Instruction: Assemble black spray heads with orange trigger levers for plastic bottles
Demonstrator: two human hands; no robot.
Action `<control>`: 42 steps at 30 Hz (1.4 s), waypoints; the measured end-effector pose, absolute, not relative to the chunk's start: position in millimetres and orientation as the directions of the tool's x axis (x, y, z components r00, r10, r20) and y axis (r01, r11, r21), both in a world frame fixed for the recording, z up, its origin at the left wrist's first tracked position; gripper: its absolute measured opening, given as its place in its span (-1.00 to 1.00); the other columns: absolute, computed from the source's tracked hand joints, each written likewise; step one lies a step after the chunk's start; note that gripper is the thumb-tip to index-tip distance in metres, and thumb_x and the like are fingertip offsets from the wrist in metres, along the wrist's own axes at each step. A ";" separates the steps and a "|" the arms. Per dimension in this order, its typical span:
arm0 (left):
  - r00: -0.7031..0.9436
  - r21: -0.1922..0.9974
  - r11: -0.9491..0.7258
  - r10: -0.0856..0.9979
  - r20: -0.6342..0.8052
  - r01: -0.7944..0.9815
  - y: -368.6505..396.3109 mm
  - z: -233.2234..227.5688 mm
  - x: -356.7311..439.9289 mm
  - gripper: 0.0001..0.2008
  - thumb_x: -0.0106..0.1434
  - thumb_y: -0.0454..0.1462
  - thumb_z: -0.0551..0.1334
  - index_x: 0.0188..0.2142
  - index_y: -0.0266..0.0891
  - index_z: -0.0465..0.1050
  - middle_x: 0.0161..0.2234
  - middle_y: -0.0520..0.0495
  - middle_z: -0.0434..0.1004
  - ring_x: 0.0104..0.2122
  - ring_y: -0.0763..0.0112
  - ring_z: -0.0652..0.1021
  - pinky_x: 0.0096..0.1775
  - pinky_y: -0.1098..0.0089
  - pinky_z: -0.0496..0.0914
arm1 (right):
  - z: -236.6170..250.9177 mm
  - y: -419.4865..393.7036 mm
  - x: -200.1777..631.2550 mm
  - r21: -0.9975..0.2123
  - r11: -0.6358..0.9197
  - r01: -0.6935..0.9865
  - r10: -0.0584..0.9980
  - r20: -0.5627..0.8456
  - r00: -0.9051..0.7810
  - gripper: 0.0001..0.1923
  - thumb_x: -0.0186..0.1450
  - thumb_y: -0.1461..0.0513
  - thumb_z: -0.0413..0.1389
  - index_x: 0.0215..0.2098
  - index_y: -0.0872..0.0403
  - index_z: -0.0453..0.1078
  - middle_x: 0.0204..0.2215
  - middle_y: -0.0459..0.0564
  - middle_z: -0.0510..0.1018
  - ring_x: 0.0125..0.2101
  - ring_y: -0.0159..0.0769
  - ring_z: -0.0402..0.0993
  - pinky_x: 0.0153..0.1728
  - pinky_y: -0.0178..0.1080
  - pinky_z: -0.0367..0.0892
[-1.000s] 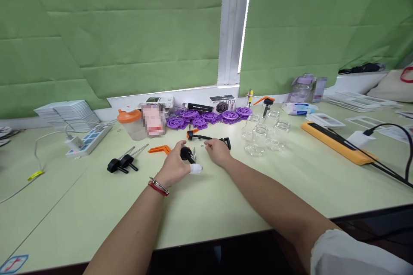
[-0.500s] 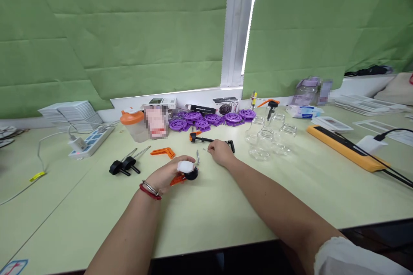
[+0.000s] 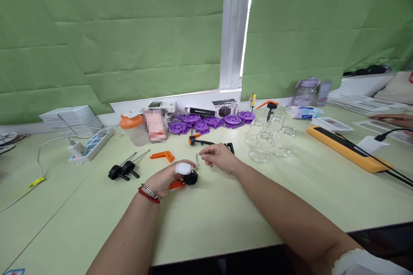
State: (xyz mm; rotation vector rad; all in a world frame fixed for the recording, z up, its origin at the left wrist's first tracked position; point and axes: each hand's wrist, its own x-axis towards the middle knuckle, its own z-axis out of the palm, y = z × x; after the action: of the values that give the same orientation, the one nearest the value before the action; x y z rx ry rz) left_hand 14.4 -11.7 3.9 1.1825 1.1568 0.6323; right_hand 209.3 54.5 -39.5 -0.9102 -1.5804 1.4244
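Both hands work mid-table: left hand [image 3: 167, 177] gripping a black-and-orange clamp [image 3: 186, 179].

Purple wheels [image 3: 211, 121] piled by the window, glass jars [image 3: 269, 137] to their right, power strip [image 3: 90, 145] on the left, orange-lidded cup [image 3: 131, 129], green curtains [image 3: 112, 30] behind.

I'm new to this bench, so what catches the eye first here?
Two bare arms meet mid-table: the left hand grips a black and orange pump part, and the right hand pinches beside it. Behind them lie purple wheels by the green curtain, with clear glass jars to their right.
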 end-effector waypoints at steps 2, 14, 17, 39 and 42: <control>0.342 0.933 0.318 0.869 -0.359 0.171 -11.0 2.2 13.7 -0.59 0.03 -0.14 0.17 -0.11 -0.22 0.39 -0.38 -0.03 0.43 -0.39 0.36 0.45 -0.42 0.42 0.32 | -33.9 46.2 206.8 -0.996 0.054 -0.072 0.854 0.084 -0.513 -0.71 0.02 0.15 0.24 -0.35 0.18 0.47 -0.67 -0.13 0.42 -0.64 -0.47 0.28 -0.57 -0.32 0.24; 0.388 0.943 0.252 0.864 -0.321 0.217 -9.0 2.9 16.6 -0.68 -0.01 -0.11 0.10 -0.26 -0.16 0.40 -0.40 -0.04 0.43 -0.45 0.37 0.43 -0.51 0.42 0.30 | -20.3 28.7 192.7 -0.982 0.179 -0.057 0.775 0.176 -0.607 -0.91 0.01 0.25 0.22 -0.47 0.11 0.49 -0.58 -0.14 0.46 -0.57 -0.47 0.28 -0.49 -0.36 0.23; 0.396 0.945 0.253 0.862 -0.318 0.208 -8.8 3.0 16.4 -0.71 -0.01 -0.13 0.11 -0.28 -0.14 0.39 -0.42 -0.03 0.41 -0.45 0.35 0.42 -0.51 0.39 0.30 | -18.9 28.0 190.1 -0.961 0.274 -0.027 0.764 0.235 -0.600 -0.94 0.02 0.27 0.22 -0.49 0.08 0.50 -0.52 -0.12 0.47 -0.48 -0.42 0.34 -0.38 -0.33 0.27; 0.414 0.946 0.287 0.850 -0.325 0.153 -9.5 1.1 15.0 -0.81 0.03 -0.16 0.18 -0.36 -0.18 0.34 -0.39 0.01 0.38 -0.42 0.40 0.43 -0.44 0.41 0.28 | -23.7 30.4 189.7 -0.957 0.285 -0.052 0.739 0.254 -0.624 -0.92 -0.04 0.27 0.26 -0.53 0.08 0.49 -0.47 -0.11 0.45 -0.43 -0.37 0.38 -0.34 -0.29 0.30; 0.420 0.944 0.290 0.845 -0.330 0.157 -10.0 2.3 15.5 -0.81 0.03 -0.15 0.18 -0.37 -0.18 0.33 -0.41 0.01 0.37 -0.43 0.40 0.42 -0.44 0.39 0.27 | -22.8 28.8 189.3 -0.968 0.239 -0.073 0.748 0.231 -0.622 -0.88 -0.07 0.24 0.29 -0.54 0.08 0.48 -0.47 -0.11 0.48 -0.44 -0.37 0.39 -0.33 -0.28 0.31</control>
State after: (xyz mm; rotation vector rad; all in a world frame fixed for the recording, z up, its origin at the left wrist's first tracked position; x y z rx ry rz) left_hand 15.5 -10.0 2.3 1.2127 1.0653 0.5992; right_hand 189.3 28.8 -22.8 -0.6221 -1.8008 1.4626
